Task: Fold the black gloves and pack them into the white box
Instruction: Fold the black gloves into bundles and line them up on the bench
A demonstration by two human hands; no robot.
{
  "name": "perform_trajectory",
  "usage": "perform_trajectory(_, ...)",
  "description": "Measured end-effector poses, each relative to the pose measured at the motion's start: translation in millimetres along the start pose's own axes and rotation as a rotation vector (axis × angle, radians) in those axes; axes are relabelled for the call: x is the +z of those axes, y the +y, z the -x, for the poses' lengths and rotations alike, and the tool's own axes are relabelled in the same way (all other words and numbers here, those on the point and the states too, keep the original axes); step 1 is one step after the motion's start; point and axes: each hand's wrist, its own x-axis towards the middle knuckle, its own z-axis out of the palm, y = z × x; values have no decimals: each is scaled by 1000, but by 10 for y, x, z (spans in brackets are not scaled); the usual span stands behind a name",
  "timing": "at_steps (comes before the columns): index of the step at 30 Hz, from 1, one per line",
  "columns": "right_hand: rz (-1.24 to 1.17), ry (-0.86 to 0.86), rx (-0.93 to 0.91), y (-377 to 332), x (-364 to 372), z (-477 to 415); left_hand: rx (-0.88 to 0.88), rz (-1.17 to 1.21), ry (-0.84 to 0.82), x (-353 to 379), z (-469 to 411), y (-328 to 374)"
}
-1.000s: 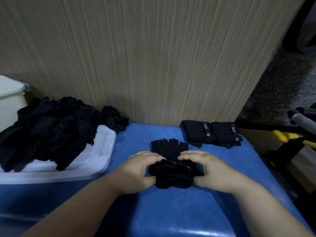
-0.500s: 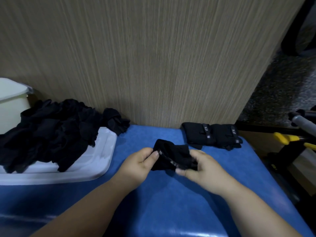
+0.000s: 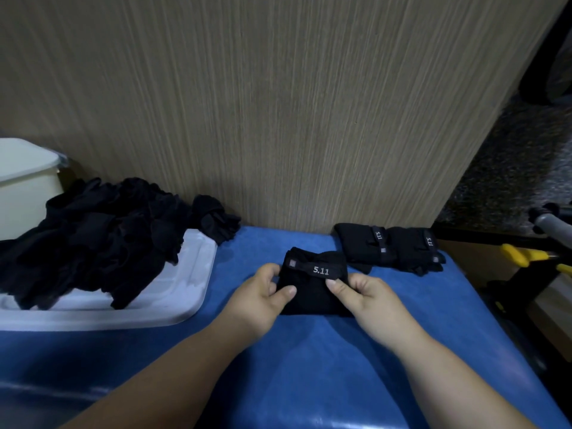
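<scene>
A folded black glove (image 3: 312, 284) with a strap marked 5.11 lies on the blue table (image 3: 325, 366) in front of me. My left hand (image 3: 263, 297) pinches its left edge, thumb on top. My right hand (image 3: 362, 294) pinches its right side just under the strap. Two folded black gloves (image 3: 390, 247) lie side by side at the back right by the wall. A heap of loose black gloves (image 3: 93, 239) fills a shallow white lid or tray (image 3: 185, 292) at the left. Part of a white box (image 3: 24, 184) stands behind the heap at the far left.
A wood-grain wall (image 3: 278, 103) closes off the back of the table. Past the table's right edge stand yellow-handled tools (image 3: 520, 253) and a grey bar (image 3: 554, 222) over a dark floor.
The glove was rolled under both hands, then lifted and turned. It now lies flat with the 5.11 strap facing up, both hands pinching its sides.
</scene>
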Motion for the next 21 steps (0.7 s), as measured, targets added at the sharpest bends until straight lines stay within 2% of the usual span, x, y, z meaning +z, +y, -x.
perform_trajectory(5,16,63,61,-49,10,-5,15,-20,59,10,28,87)
perform_trajectory(10,44,117,96,-24,20,-29,28,-67,-21,-11,95,139)
perform_trajectory(16,209,193,91,23,53,-29,21,-145,-13,-19,70,79)
perform_trajectory(18,317,185,60,-2,71,-3,46,-223,-22,-6,79,59)
perform_trajectory(21,398,199,-119,-22,74,46,131,-394,59,21,100,30)
